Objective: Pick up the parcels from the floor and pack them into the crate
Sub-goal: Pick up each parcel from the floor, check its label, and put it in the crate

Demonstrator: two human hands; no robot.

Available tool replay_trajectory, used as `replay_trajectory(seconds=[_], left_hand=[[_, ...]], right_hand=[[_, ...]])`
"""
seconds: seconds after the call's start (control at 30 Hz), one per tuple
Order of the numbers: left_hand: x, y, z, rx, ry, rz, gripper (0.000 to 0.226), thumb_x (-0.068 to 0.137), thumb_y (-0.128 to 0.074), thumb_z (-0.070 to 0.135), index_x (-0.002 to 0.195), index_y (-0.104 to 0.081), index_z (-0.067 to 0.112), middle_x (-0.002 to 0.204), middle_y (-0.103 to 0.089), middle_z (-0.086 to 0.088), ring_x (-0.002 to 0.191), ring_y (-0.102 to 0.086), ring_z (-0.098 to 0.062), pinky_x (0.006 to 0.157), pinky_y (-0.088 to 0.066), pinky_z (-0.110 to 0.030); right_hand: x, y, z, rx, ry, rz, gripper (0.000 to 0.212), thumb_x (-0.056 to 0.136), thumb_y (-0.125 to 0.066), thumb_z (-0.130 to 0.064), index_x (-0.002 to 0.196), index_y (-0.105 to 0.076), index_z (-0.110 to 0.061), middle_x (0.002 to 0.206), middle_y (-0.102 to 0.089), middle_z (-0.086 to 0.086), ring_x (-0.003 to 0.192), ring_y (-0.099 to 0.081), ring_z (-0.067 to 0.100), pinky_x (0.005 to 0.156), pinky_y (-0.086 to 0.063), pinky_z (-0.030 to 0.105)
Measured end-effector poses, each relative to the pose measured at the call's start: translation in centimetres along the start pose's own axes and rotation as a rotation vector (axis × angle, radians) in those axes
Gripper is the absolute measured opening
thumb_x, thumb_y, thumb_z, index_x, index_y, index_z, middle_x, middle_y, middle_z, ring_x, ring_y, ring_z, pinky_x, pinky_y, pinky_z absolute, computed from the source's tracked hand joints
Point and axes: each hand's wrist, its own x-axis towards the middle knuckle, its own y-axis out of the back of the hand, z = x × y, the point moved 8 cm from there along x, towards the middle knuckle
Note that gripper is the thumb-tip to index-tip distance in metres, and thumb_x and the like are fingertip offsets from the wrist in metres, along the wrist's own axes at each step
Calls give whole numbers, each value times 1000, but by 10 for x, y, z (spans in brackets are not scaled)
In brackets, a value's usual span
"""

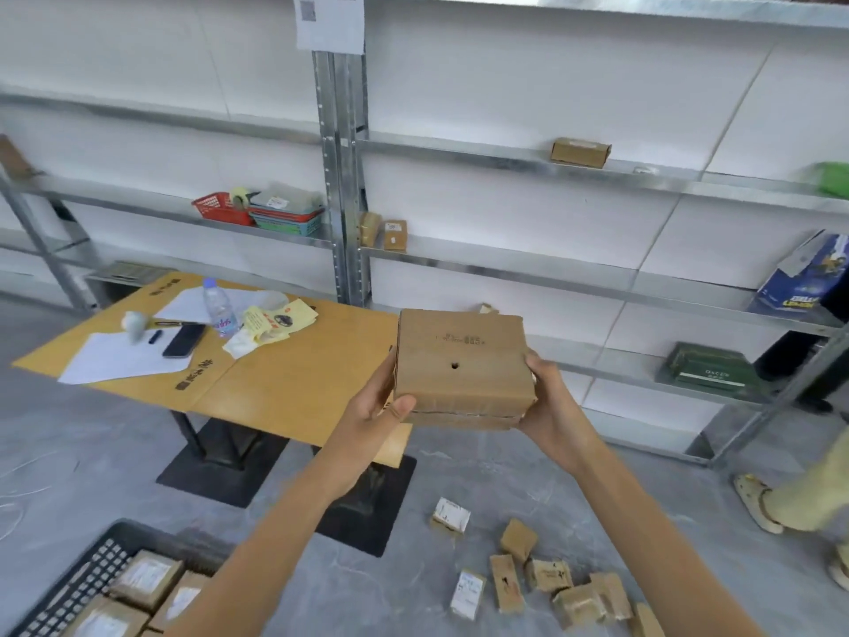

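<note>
A flat brown cardboard parcel with a small hole in its face is held up at chest height between both hands. My left hand grips its left edge, thumb on the front corner. My right hand clasps its right edge. A black slotted crate sits at the bottom left with several labelled parcels inside. Several small parcels lie scattered on the grey floor at the lower right.
A yellow table with papers, a phone and a water bottle stands behind my left arm on black bases. Metal shelving lines the wall. Another person's foot is at the right edge.
</note>
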Motion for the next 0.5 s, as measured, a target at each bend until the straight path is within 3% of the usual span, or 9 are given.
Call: replay_trajectory(seconds=[0.07, 0.13, 0.2, 0.3, 0.4, 0.5], left_hand=[[-24, 18, 6, 13, 8, 38, 93, 72, -63, 68, 147, -28, 27, 145, -44, 9, 136, -38, -10, 114, -31, -43], [-47, 37, 10, 10, 22, 66, 92, 70, -62, 71, 146, -32, 28, 142, -48, 11, 133, -42, -9, 111, -37, -36], [-70, 57, 15, 9, 29, 81, 90, 68, -55, 77, 143, -36, 32, 140, -50, 14, 131, -45, -8, 106, -41, -34], [-107, 95, 19, 71, 37, 159, 71, 77, -48, 73, 136, -47, 35, 138, -50, 18, 130, -44, -5, 107, -38, -34], [-150, 142, 25, 146, 65, 320, 39, 86, -49, 53, 124, -52, 43, 129, -54, 17, 122, -49, -7, 100, -42, -29], [-201, 186, 38, 210, 28, 391, 25, 90, -50, 41, 115, -55, 44, 122, -55, 17, 115, -50, -2, 96, -42, -21]], right_hand=[[-7, -22, 6, -43, -34, -33, 60, 78, -53, -58, 133, -50, -35, 115, -53, 13, 93, -41, 36, 80, -44, 45], [-11, -45, 11, -97, -46, -40, 50, 86, -47, -53, 133, -50, -35, 107, -52, 11, 89, -39, 33, 80, -47, 41], [-17, -69, 16, -152, -41, -31, 41, 98, -35, -40, 136, -47, -31, 112, -58, 7, 98, -53, 26, 89, -49, 41], [-29, -113, 23, -179, -56, -57, 39, 101, -31, -33, 137, -44, -34, 125, -60, 4, 115, -56, 23, 101, -46, 49], [-47, -170, 33, -174, -53, -120, 37, 101, -33, -30, 135, -44, -39, 127, -58, -1, 114, -55, 21, 90, -52, 45], [-66, -230, 54, -148, -72, -159, 39, 100, -36, -30, 139, -39, -33, 129, -54, 1, 114, -54, 21, 79, -53, 38]])
